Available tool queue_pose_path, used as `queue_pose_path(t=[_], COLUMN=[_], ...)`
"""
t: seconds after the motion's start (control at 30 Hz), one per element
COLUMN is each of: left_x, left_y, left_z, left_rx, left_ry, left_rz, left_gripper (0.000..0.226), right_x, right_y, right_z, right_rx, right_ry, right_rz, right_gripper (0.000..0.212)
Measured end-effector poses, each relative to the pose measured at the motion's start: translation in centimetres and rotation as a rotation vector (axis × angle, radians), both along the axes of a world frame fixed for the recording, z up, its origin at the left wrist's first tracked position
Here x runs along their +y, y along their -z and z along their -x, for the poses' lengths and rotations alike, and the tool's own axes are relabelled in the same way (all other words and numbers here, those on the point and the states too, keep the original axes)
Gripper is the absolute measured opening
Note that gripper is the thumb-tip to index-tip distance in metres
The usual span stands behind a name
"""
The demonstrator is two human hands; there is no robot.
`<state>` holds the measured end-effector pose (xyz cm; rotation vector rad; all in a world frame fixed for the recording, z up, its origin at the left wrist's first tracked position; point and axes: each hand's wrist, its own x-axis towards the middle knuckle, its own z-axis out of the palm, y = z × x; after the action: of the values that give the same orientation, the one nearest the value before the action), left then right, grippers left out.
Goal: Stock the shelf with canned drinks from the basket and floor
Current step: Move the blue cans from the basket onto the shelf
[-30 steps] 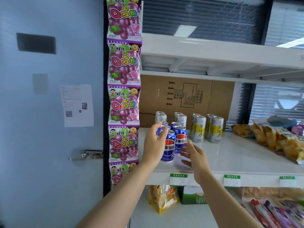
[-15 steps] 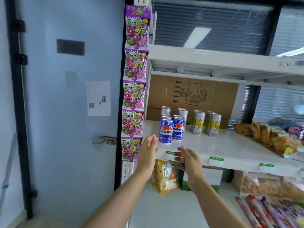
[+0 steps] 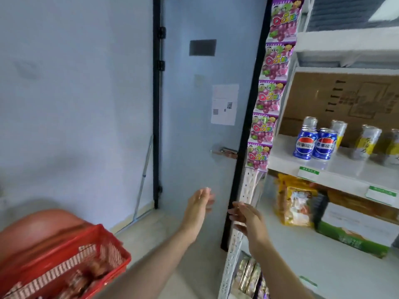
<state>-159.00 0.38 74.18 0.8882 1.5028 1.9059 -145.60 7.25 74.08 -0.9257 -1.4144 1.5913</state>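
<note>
L hand [image 3: 199,205], R hand [image 3: 247,217] back off shelf [image 3: 345,176], fingers [image 3: 206,192] relaxed, empty, blue cans [image 3: 313,145] upright

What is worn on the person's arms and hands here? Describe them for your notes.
The left hand and right hand are ungloved. The left forearm and right forearm are bare to the frame's edge: no sleeve, watch or bracelet shows. Blur hides fine detail such as rings.
</note>
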Motion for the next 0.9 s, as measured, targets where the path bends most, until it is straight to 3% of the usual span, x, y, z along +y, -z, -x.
queue_pose_path(t=[0.23,0.37,0.67,0.8,0.9], left_x=[-13.0,-20.8,-34.1,-36.3,-36.8], left_y=[2.5,4.1,9.1,12.2,15.2], left_z=[10.9,17.4,29.0,32.3,34.7], left_rx=[-0.024,-0.043,-0.032,-0.143,-0.236], left_ry=[-0.138,-0.203,-0.383,-0.462,-0.511], left_rz=[0.059,0.082,0.255,0.286,0.33], left_gripper=[0.025,0.045,0.04,0.028,0.031], right_x=[-9.2,-15.2,-28.9,-30.4,-30.1], right_y=[2.5,3.9,8.7,10.9,13.2], right_z=[11.2,18.9,33.4,37.8,41.0], right_rx=[-0.009,-0.029,-0.052,-0.104,-0.168], right_ry=[-0.215,-0.341,-0.565,-0.64,-0.703], right_rz=[0.037,0.071,0.239,0.259,0.275], right_gripper=[0.02,0.021,0.024,0.022,0.024])
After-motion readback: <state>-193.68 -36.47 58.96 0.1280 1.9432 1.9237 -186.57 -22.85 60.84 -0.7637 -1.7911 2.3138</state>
